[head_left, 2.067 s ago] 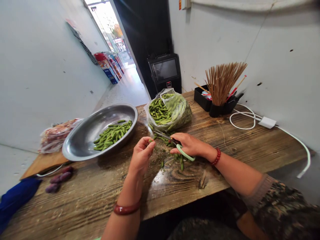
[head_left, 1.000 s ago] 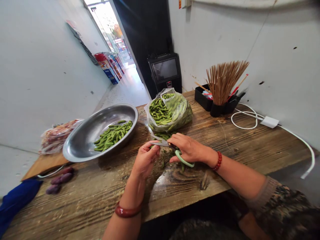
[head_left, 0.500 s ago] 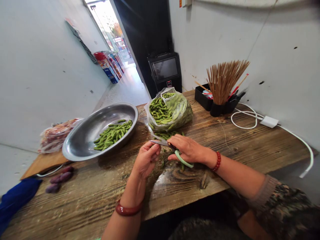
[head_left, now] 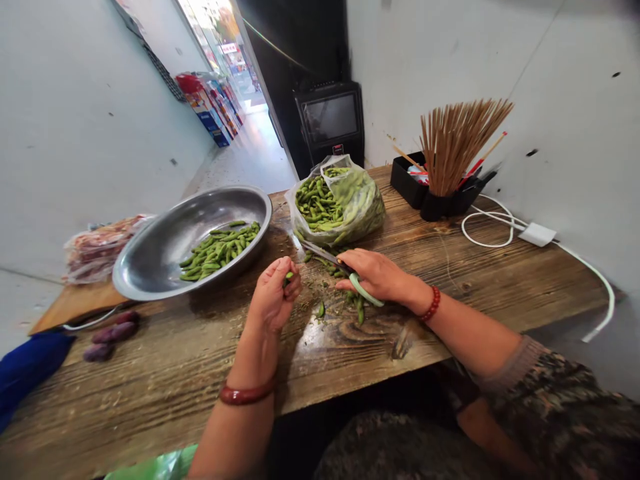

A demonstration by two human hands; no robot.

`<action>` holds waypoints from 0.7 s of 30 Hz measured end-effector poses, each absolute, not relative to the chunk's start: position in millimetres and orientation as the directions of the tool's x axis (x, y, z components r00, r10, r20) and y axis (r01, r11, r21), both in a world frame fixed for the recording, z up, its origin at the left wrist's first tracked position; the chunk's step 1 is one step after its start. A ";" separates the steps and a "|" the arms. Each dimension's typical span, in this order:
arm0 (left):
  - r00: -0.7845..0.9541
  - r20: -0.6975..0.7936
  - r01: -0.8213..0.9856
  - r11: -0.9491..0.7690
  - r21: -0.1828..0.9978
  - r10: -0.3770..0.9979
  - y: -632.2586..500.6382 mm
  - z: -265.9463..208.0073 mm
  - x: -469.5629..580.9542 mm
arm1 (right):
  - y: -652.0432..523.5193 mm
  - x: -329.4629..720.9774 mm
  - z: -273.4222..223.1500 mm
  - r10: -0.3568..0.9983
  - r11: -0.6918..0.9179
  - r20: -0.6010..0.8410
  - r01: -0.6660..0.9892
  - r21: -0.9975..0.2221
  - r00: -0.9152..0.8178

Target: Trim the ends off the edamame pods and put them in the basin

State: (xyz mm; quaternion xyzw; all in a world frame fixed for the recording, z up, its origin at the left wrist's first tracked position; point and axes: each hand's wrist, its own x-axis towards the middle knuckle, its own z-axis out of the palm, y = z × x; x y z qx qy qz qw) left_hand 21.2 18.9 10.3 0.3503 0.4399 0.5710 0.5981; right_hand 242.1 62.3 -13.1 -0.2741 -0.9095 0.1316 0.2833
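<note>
My left hand [head_left: 275, 293] is closed around a green edamame pod [head_left: 288, 278], of which only a small part shows between the fingers. Scissors [head_left: 358, 287] with pale green handles are gripped in my right hand [head_left: 373, 273], their blades pointing left and away from me, apart from the left hand. Beneath and behind the blades, loose pods [head_left: 330, 268] and trimmed bits lie on the wooden table. A clear plastic bag [head_left: 373, 210] full of pods stands behind my hands. To the left, a wide steel basin [head_left: 145, 257] holds a heap of pods [head_left: 220, 252].
At the back right stand a black holder [head_left: 407, 183] and bamboo skewers [head_left: 457, 150], with a white cable [head_left: 590, 267] beside them. Purple tubers [head_left: 110, 337], a bagged item [head_left: 97, 250] and blue cloth [head_left: 33, 373] lie left. A black screen device [head_left: 330, 120] stands beyond the table.
My left hand has drawn away from the scissor blades to the left with the pod. The scissors remain in my right hand. The view has tilted slightly downward.
</note>
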 end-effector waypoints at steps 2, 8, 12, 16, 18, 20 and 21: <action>-0.018 -0.148 -0.365 0.131 0.922 0.989 19.2 11.4 19.8 | 64.3 243.1 -12.6 0.580 0.812 0.453 0.429 -0.396 -0.677; 0.144 -0.134 0.044 0.129 0.991 0.980 14.9 18.0 18.8 | 64.2 244.0 -11.0 0.567 0.822 0.474 0.424 -0.382 -0.674; 0.264 -0.110 0.599 -0.074 0.797 0.958 15.3 14.3 16.8 | 64.6 244.4 -10.1 0.579 0.814 0.468 0.433 -0.389 -0.668; 0.306 -0.236 0.812 -0.124 0.570 0.922 15.6 4.5 14.6 | 65.8 244.5 -10.4 0.588 0.807 0.467 0.442 -0.391 -0.661; 0.312 -0.257 0.847 -0.146 0.510 0.915 15.5 1.4 14.1 | 66.0 244.5 -10.6 0.593 0.804 0.460 0.448 -0.392 -0.661; 0.334 -0.249 0.842 -0.169 0.512 0.909 15.8 1.2 14.4 | 66.1 244.5 -11.1 0.597 0.800 0.450 0.453 -0.393 -0.664; 0.345 -0.233 0.824 -0.175 0.540 0.909 16.1 2.3 14.7 | 66.1 244.4 -11.5 0.599 0.799 0.446 0.455 -0.394 -0.665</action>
